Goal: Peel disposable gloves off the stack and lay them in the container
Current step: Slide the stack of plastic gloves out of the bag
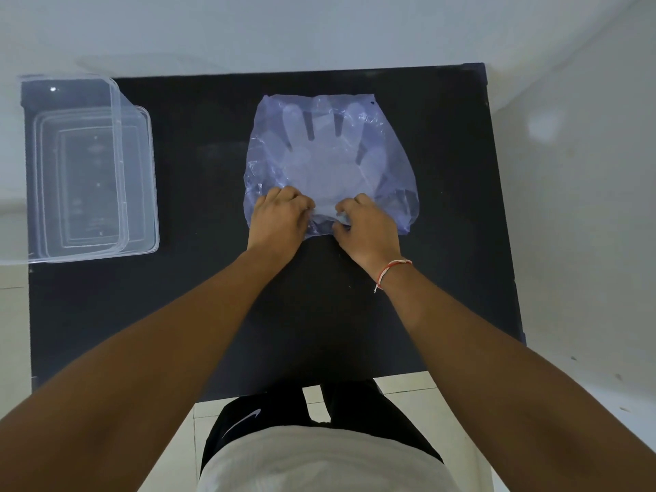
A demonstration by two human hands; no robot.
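Both hands [280, 216] pinch translucent glove stack [321, 158] inside crinkled bag [397, 172].

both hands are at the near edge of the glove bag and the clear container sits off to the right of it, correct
Not quite. The head view shows the container to the left of the glove bag, not the right. Both the left hand and the right hand are at the bag's near edge.

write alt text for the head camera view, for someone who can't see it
Both hands, left hand and right hand, pinch the near edge of a stack of clear disposable gloves lying inside a bluish plastic bag on a black table. A clear plastic container sits at the table's far left.
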